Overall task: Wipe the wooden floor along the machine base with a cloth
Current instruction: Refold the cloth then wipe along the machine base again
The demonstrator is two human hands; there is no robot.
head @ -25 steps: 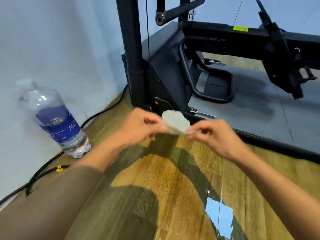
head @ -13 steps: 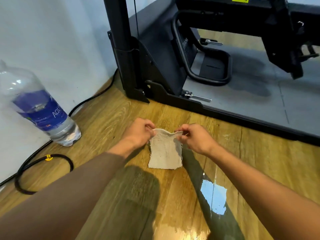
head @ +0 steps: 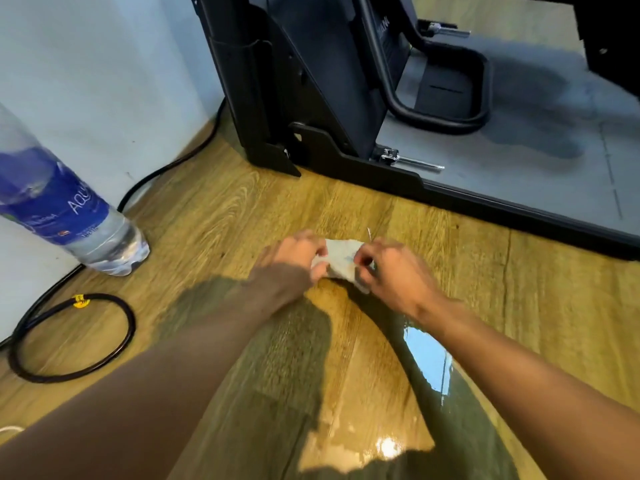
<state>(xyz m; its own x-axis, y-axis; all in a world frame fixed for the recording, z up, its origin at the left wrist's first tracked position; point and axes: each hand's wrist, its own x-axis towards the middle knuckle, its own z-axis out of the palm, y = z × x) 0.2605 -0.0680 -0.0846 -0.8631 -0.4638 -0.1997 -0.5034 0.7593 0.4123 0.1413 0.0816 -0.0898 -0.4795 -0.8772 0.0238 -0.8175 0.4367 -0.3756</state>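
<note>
Since the earlier frame the cloth [head: 341,259] has gone from a hanging sheet to a small wad. The left hand [head: 294,252] and right hand [head: 394,273] pinch it between curled fingers, the machine base [head: 485,202] beyond the knuckles. It looks soft and light, best gripped bunched.

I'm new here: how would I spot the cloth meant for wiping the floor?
Find the black machine base at the top, then drop to the wooden floor in front of it. There the left hand and right hand meet, both pinching a small cloth between them. It is pale and crumpled, unlike the clear, blue-labelled bottle at far left.
</note>
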